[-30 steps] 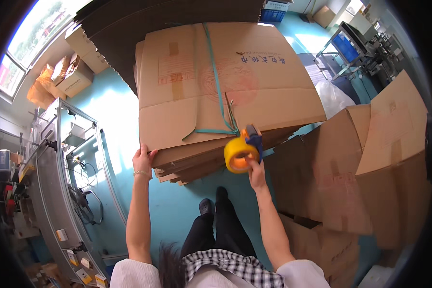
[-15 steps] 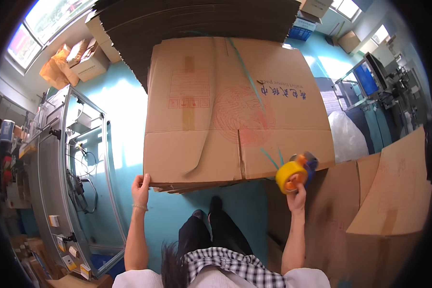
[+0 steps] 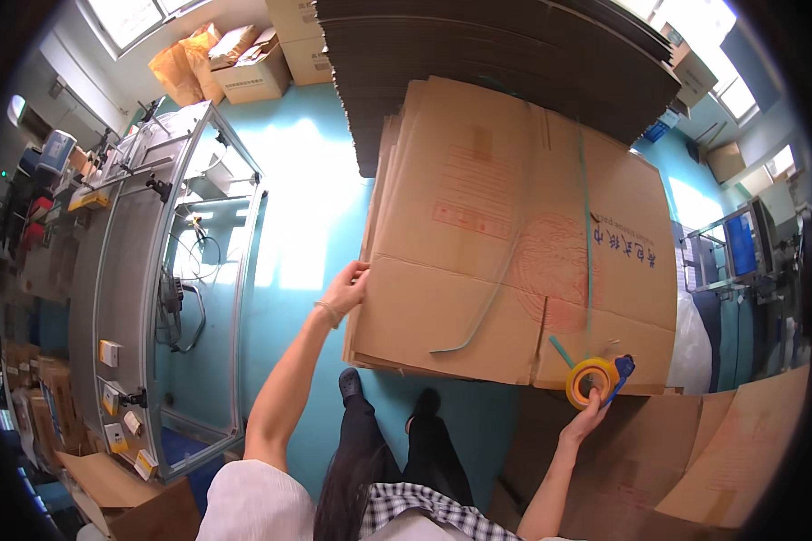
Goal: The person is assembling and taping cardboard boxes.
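Note:
A stack of flattened cardboard boxes (image 3: 442, 307) with red and blue print lies in front of me. My left hand (image 3: 345, 288) is closed on the stack's left edge, fingertips curled among the sheet edges. In my right hand (image 3: 586, 420) is a tape dispenser (image 3: 576, 383) with a yellow roll and a blue end, held by its middle over the near right edge of the stack. A loose green strap (image 3: 487, 317) curves across the top sheet, its end lying free. A second green strap (image 3: 585, 180) runs down the right part.
Behind rises a tall pile of dark-edged cardboard (image 3: 478, 54). A metal-framed machine (image 3: 176, 207) stands at left. An open cardboard box (image 3: 641, 442) is close at my right, a white plastic bag (image 3: 692, 347) beyond it. Packed cartons (image 3: 253, 79) sit by the window.
The view has turned left. My left hand has moved from the near left corner up along the stack's left edge. The tape dispenser stays in my right hand, turned differently.

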Motion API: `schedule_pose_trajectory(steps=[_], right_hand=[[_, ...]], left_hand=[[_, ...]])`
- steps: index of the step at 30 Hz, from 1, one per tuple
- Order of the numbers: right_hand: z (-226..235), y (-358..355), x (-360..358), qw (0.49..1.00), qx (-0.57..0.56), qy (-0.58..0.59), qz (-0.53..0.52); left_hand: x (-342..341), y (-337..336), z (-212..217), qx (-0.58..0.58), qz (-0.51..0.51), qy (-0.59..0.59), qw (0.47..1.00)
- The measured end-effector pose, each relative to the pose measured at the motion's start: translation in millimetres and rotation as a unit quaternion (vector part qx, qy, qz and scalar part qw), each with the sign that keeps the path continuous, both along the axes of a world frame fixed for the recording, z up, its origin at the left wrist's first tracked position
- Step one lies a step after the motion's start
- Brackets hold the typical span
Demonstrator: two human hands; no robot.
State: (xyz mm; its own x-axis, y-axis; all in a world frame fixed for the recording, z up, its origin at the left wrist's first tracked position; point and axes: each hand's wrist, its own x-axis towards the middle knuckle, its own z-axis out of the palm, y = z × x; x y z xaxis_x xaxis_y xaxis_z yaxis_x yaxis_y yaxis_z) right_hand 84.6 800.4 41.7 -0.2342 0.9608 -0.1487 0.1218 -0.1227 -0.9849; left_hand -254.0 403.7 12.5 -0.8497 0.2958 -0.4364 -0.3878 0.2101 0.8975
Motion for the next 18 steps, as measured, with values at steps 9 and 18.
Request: schedule_pose_trajectory(steps=[9,18], right_hand=[[24,-213,-169,0.878,-0.1,0.072,0.462],[76,-248,-266,0.536,0.41,-0.197,0.711]], left_hand=[[9,11,-10,-0.007,-0.04,0.128,0.991],[-31,-3,-29,0.044,-0.131,0.08,0.987]])
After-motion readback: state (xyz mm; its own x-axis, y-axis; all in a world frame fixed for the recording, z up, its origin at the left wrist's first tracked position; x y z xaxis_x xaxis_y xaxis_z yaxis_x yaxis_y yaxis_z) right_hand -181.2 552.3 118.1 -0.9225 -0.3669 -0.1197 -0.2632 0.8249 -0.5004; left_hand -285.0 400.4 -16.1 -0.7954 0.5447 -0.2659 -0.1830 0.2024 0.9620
